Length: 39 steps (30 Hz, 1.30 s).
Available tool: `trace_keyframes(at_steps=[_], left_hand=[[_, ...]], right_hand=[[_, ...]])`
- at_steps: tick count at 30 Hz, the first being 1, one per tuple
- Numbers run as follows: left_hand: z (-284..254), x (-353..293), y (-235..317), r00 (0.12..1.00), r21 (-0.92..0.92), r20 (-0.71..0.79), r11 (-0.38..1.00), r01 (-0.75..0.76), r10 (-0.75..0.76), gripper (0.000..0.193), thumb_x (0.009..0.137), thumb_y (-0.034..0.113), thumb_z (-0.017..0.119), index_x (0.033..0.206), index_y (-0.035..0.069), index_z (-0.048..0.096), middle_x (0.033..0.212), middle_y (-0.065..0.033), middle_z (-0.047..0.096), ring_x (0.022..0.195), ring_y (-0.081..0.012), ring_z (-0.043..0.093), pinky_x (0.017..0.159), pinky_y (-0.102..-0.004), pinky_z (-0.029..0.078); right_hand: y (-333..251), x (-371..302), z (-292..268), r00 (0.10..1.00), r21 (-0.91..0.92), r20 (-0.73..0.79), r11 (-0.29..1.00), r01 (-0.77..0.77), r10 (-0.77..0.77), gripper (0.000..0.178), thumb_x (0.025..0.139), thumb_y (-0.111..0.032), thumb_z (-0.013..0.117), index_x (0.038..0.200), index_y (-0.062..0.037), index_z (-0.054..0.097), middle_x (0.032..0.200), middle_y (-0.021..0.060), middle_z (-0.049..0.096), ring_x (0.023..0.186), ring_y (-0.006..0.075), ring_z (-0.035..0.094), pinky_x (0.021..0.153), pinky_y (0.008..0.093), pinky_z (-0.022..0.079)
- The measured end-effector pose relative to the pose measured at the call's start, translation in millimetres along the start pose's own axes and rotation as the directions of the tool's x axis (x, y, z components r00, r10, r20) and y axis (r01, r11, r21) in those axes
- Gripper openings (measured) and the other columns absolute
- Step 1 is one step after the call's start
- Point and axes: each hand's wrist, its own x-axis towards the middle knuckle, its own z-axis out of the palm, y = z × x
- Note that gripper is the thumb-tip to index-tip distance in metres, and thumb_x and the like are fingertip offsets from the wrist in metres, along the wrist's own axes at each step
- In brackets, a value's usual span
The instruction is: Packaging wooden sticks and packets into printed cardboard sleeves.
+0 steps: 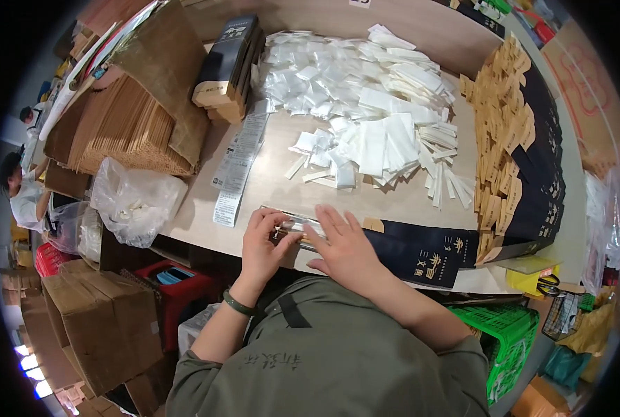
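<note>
At the table's near edge, my left hand [262, 243] is closed on a shiny, clear plastic packet [297, 224], thumb and fingers at its left part. What lies inside the packet is too small to make out. My right hand [346, 249] rests over the packet's right end with its fingers stretched out. Just right of that hand lie flat dark-blue paper sleeves [421, 243] with a tan tab. Beyond both hands spreads a heap of small white and clear packets [386, 142]. A strip of grey printed labels [239, 163] lies to the left.
Overlapping dark-and-tan sleeves [525, 146] line the right side. Left stand a carton of brown card [136, 128], stacked dark boxes [230, 55] and a plastic bag [136, 201]. Scissors [549, 285] hang by the right corner; a green basket [508, 340] stands below.
</note>
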Motion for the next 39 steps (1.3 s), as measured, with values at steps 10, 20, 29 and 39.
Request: trace_keyframes(at_steps=[10, 20, 29, 39], left_hand=[[28.9, 3.0, 19.1, 0.998, 0.161, 0.065, 0.987, 0.016, -0.027, 0.021, 0.084, 0.006, 0.072, 0.104, 0.001, 0.066, 0.082, -0.0131, 0.069, 0.077, -0.0242, 0.069, 0.072, -0.0334, 0.054], [-20.4, 18.3, 58.7, 0.809, 0.45, 0.336, 0.672, -0.588, 0.483, 0.059, 0.071, 0.019, 0.082, 0.121, 0.005, 0.055, 0.1, -0.0132, 0.062, 0.092, -0.0291, 0.064, 0.077, -0.0366, 0.052], [-31.2, 18.7, 23.4, 0.825, 0.154, 0.49, 0.96, 0.235, -0.281, 0.036, 0.073, 0.018, 0.073, 0.098, 0.001, 0.055, 0.084, -0.0119, 0.063, 0.072, -0.0199, 0.059, 0.069, -0.0342, 0.049], [15.5, 10.1, 61.9, 0.738, 0.096, 0.634, 0.97, 0.222, -0.232, 0.037, 0.072, 0.009, 0.068, 0.107, 0.001, 0.059, 0.099, -0.0149, 0.06, 0.084, -0.0306, 0.062, 0.076, -0.0377, 0.051]], right_hand=[[7.3, -26.1, -5.0, 0.993, -0.049, -0.093, 0.996, -0.078, 0.074, 0.056, 0.073, -0.013, 0.077, 0.126, -0.0061, 0.059, 0.126, 0.0232, 0.056, 0.12, 0.0392, 0.053, 0.1, 0.0463, 0.045], [1.7, -19.1, -53.4, 0.997, 0.055, -0.071, 0.998, 0.022, -0.018, 0.035, 0.069, -0.012, 0.073, 0.102, -0.0095, 0.064, 0.105, 0.0156, 0.055, 0.098, 0.033, 0.058, 0.084, 0.0405, 0.049], [128.6, -60.6, -201.2, 0.922, -0.281, -0.223, 0.884, -0.373, 0.318, 0.024, 0.07, -0.018, 0.081, 0.069, -0.0042, 0.061, 0.093, 0.0147, 0.063, 0.096, 0.0313, 0.061, 0.081, 0.0429, 0.048], [40.9, -46.4, -53.8, 0.984, -0.044, 0.016, 0.983, -0.179, 0.18, 0.033, 0.086, -0.036, 0.069, 0.087, -0.0029, 0.066, 0.093, 0.0177, 0.064, 0.092, 0.0394, 0.059, 0.08, 0.0446, 0.049]])
